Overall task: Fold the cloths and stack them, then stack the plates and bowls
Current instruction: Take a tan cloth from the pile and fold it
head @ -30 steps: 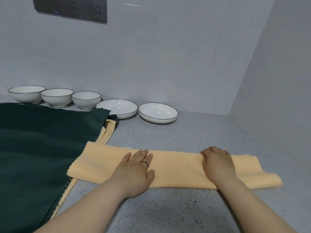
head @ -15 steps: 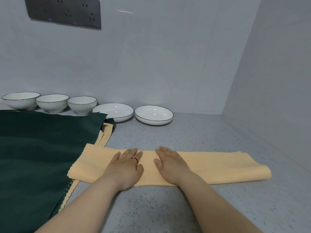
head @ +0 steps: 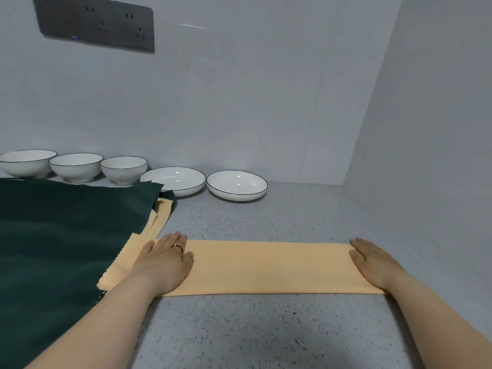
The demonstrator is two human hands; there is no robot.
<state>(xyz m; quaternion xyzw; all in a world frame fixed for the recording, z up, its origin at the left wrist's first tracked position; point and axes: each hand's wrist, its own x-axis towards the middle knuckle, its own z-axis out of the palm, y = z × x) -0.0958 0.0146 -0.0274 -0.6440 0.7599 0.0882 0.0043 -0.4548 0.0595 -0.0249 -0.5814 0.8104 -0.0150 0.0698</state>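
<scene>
A yellow cloth (head: 266, 265) lies folded into a long strip across the grey counter. My left hand (head: 163, 261) presses flat on its left part, fingers straight. My right hand (head: 372, 262) lies flat on its right end. A large dark green cloth (head: 58, 235) is spread at the left, over more yellow cloths (head: 159, 217) whose scalloped edges show. Along the back wall stand three white bowls (head: 25, 162) (head: 76, 166) (head: 123, 169) and two shallow white plates (head: 175, 179) (head: 237, 185), each separate.
The counter (head: 266, 328) meets a white back wall and a side wall (head: 426, 129) on the right. A dark socket panel (head: 95, 25) is mounted on the back wall, upper left.
My right hand slid from the cloth's middle out to its right end, smoothing the strip flat. My left hand shifted slightly left. The view moved a little.
</scene>
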